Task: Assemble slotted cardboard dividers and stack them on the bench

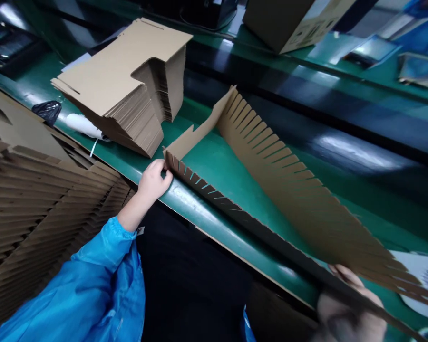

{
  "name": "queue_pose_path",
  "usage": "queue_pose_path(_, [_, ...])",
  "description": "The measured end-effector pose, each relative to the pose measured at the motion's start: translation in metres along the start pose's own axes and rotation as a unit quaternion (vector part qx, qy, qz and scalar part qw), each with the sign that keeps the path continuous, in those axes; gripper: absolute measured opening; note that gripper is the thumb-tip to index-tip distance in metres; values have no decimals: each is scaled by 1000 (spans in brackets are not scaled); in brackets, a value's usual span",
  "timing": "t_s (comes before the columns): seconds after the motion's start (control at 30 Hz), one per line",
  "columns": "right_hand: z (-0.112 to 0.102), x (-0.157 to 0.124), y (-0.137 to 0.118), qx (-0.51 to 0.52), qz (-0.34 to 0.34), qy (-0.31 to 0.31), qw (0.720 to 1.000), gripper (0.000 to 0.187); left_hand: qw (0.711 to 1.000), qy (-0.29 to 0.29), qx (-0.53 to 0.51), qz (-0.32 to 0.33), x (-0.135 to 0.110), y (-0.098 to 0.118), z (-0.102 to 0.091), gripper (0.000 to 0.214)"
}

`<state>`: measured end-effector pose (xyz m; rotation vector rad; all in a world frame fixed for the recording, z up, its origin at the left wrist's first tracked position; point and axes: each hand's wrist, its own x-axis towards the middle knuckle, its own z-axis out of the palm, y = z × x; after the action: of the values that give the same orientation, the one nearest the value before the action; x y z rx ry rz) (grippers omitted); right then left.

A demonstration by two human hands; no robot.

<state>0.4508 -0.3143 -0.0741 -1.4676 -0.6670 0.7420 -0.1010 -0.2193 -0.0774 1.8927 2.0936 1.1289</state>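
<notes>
A long slotted cardboard divider (288, 190), folded into a three-sided frame, stands on edge on the green worktable (221, 161). My left hand (153, 180) is closed on its near left corner. My right hand (349, 308), blurred at the bottom right, grips the near right end of the same divider from below. A thick stack of flat die-cut cardboard sheets (124, 85) lies just behind my left hand.
A second large pile of cardboard blanks (39, 199) fills the left side below the table edge. A dark conveyor belt (342, 128) runs behind the table. A brown carton (292, 21) stands at the back. A white tool (82, 126) and a black bag (46, 111) lie beside the stack.
</notes>
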Motion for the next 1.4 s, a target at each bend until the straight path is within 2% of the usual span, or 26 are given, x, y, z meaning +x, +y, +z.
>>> queue_pose_path(0.07, [10, 9, -3, 21, -35, 1, 999, 68, 999, 19, -12, -31, -3, -1, 0, 25])
queue_pose_path(0.13, [17, 23, -3, 38, -19, 37, 998, 82, 998, 25, -26, -49, -4, -4, -1, 43])
queue_pose_path(0.2, [23, 40, -3, 40, 6, 83, 996, 93, 999, 12, -21, -33, -3, -8, -2, 45])
queue_pose_path(0.33, [46, 67, -10, 51, 16, 39, 998, 84, 1000, 17, -8, -4, 0, -15, -4, 36])
queue_pose_path(0.47, [69, 72, -24, 105, 38, 40, 993, 72, 1000, 20, -3, -15, -2, -21, -3, 38])
queue_pose_path(0.57, [72, 67, -29, 122, 38, 33, 991, 68, 1000, 10, 1, -5, -4, -26, -3, 35])
queue_pose_path(0.67, [68, 71, -30, 131, 42, 43, 990, 70, 1000, -4, 6, 3, -4, -29, -4, 22])
queue_pose_path(0.73, [66, 87, -31, 140, 74, 46, 986, 74, 1000, -19, 5, 13, -4, -29, -5, 16])
queue_pose_path(0.8, [68, 112, -35, 154, 136, 41, 978, 81, 999, -27, -1, 29, -2, -28, -8, 14])
queue_pose_path(0.87, [72, 137, -39, 178, 210, 79, 958, 87, 999, -27, -3, 37, -1, -26, -10, 12])
queue_pose_path(0.97, [79, 156, -43, 239, 219, 88, 942, 93, 999, -23, 1, 36, 1, -23, -12, 11])
queue_pose_path(1.07, [81, 153, -41, 204, 212, 110, 949, 99, 999, -18, 6, 42, 1, -21, -13, 12])
queue_pose_path(1.17, [76, 139, -37, 155, 186, 109, 964, 91, 999, -28, 17, 35, 0, -21, -14, 14])
queue_pose_path(1.27, [62, 121, -28, 141, 134, 107, 975, 87, 999, -37, 31, 26, 2, -21, -13, 17])
queue_pose_path(1.4, [36, 85, -10, 114, 75, 180, 974, 81, 999, -21, 43, 17, 3, -15, -8, 17])
